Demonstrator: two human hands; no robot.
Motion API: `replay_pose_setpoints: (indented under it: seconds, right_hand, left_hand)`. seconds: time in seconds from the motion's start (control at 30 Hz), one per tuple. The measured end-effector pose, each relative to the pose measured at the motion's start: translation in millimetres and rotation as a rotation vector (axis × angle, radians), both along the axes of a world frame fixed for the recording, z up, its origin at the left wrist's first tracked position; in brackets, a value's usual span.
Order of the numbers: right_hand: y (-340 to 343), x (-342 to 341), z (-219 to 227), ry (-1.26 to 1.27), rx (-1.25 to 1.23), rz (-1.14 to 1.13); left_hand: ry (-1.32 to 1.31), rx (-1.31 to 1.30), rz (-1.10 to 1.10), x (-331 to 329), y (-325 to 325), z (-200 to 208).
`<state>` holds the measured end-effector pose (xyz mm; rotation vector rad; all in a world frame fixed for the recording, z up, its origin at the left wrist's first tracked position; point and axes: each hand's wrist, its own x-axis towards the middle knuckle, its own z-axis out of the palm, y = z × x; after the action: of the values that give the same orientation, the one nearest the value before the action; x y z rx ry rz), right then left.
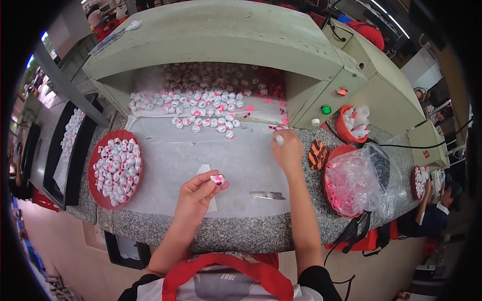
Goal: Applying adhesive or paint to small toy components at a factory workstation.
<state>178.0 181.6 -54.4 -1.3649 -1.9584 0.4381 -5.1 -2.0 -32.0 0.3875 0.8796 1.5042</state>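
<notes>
The likeliest mishap, as I judge it, is a drop: the left hand [202, 192] pinches a small, rounded white piece with pink and dark markings [217, 179] by thumb and fingertips only, so a slack grip could let it fall and roll toward the bench's front edge. Squeezing too hard might smear or dent its surface, if that is soft. The right hand [288, 149], near the far side of the pale grey sheet [165, 170] that covers the bench [241, 235], is curled, apparently around a small white item [279, 140] mostly hidden by the fingers. Just beyond it lie tiny pink and dark bits [273, 127]; a careless knuckle could scatter them. A flat, silvery metal blade [267, 195] lies loose near the right forearm, toward the front edge, where a sleeve or wrist could knock it. Near the bench's left end, the scalloped red plastic tray [92, 170] is heaped with similar white pieces, and a bump could spill some.

The pinched piece is held above the front half of the sheet, left of the blade. It looks mostly white, with bright pink patches at its top and a dark spot low down; finer detail is too small to tell.
</notes>
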Motion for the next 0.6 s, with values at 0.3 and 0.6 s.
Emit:
replay_pose_setpoints:
  seconds: [0.3, 0.6]
  right_hand:
    - [10.5, -5.3, -2.0, -0.343, 0.012, 0.170]
    - [190.8, -67.8, -8.5, -0.384, 0.068, -0.080]
  left_hand:
    - [-0.015, 0.057, 0.151, -33.4, 5.6, -12.3]
    - [-0.077, 0.037, 0.148, -31.1, 8.5, -23.3]
